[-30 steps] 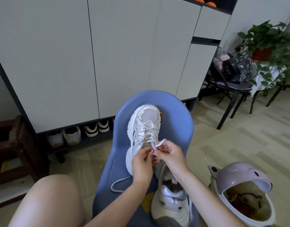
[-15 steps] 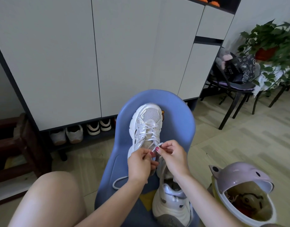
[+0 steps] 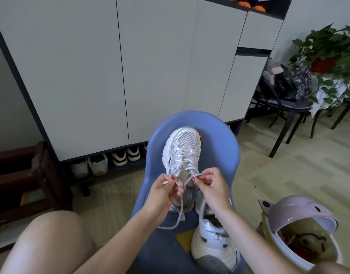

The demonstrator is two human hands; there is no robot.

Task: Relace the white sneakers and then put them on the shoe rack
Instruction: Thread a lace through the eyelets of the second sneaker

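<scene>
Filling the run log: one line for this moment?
step: relacing | left hand: pinches lace | right hand: pinches lace | sneaker: on blue chair

Single head view, looking forward and down, close over left hand [image 3: 164, 191] and right hand [image 3: 212, 185].

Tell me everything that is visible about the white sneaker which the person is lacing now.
The white sneaker lies sole down on the blue chair, toe pointing away from the person. It has a mesh toe, silvery overlays and a thick white sole. White laces cross its front. The left hand and the right hand each pinch a lace end near the tongue; one loose end trails onto the seat. Its heel is partly hidden by the hands. The second sneaker lies beside its heel.
</scene>
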